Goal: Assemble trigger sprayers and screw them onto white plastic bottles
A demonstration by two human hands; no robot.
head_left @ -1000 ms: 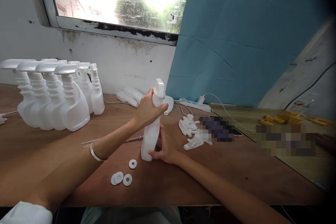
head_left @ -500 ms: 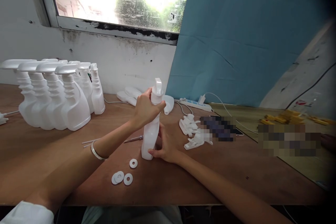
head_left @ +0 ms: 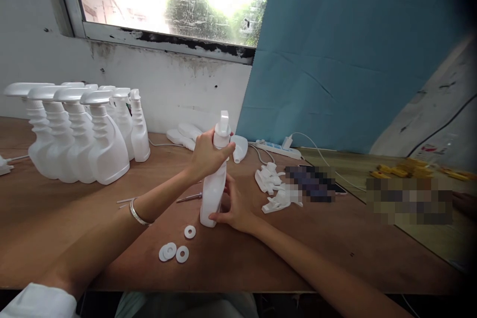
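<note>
A white spray bottle [head_left: 213, 194] stands upright on the brown table in front of me, tilted slightly. My left hand [head_left: 208, 153] is closed around its neck, just under the white spray head [head_left: 222, 126], with the thumb across the front. Lower down, my right hand [head_left: 238, 208] grips the bottle's body from the right, its thumb near the base. Several white ring washers [head_left: 182, 254] lie on the table, left of the bottle's base and nearer to me. Behind my left wrist, a thin metal screwdriver-like tool [head_left: 190, 198] lies beside the bottle, partly hidden.
Assembled white spray bottles [head_left: 108, 149] stand in rows at the left. White trigger parts [head_left: 269, 179] lie to the right, near a blurred phone [head_left: 341, 189]. Empty bottles [head_left: 182, 134] lie by the wall, with a power strip [head_left: 278, 148] beyond. Yellow parts [head_left: 402, 168] sit far right.
Both hands keep their hold on the spray bottle, with only a slight shift in the left hand's fingers at the neck. The view has moved very slightly.
</note>
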